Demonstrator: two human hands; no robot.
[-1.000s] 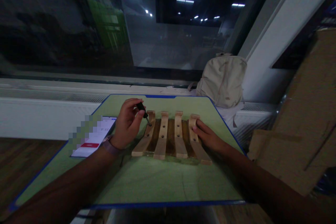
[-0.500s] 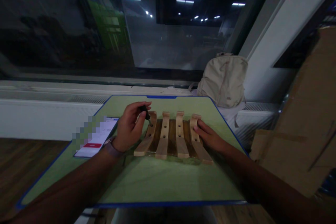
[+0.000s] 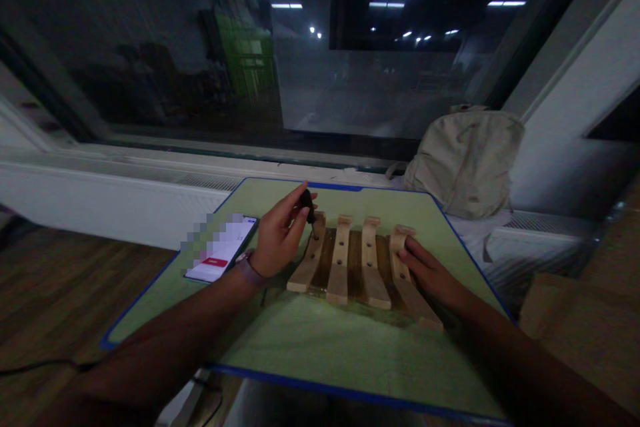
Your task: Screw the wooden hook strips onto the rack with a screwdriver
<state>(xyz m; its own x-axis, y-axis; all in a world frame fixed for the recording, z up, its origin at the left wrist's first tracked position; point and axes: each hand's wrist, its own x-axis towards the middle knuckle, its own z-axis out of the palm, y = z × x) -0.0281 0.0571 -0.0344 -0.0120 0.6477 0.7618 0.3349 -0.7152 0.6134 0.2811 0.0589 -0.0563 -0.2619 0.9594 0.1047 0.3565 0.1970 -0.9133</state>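
Observation:
My left hand (image 3: pixel 281 233) is closed around the black handle of a small screwdriver (image 3: pixel 309 203). The driver's tip points down at the upper hole of the leftmost wooden hook (image 3: pixel 313 255). Several such pale hooks, each with two holes and a curled top, lie side by side across a darker brown wooden board (image 3: pixel 355 257). At the other end, my right hand (image 3: pixel 430 268) grips the rightmost wooden hook (image 3: pixel 401 260), with fingers bent at its upper part and side. Whether a screw sits under the tip is too small to tell.
The board lies on a green table (image 3: pixel 320 347) with a blue edge. Left of my left hand is a phone (image 3: pixel 220 253) with a lit screen. A beige backpack (image 3: pixel 467 160) leans by the window at the back right. Cardboard (image 3: pixel 570 313) stands to the right.
My view has turned to the left, so everything sits farther right in it. The screwdriver stands more upright over the leftmost hook. Both hands keep their holds.

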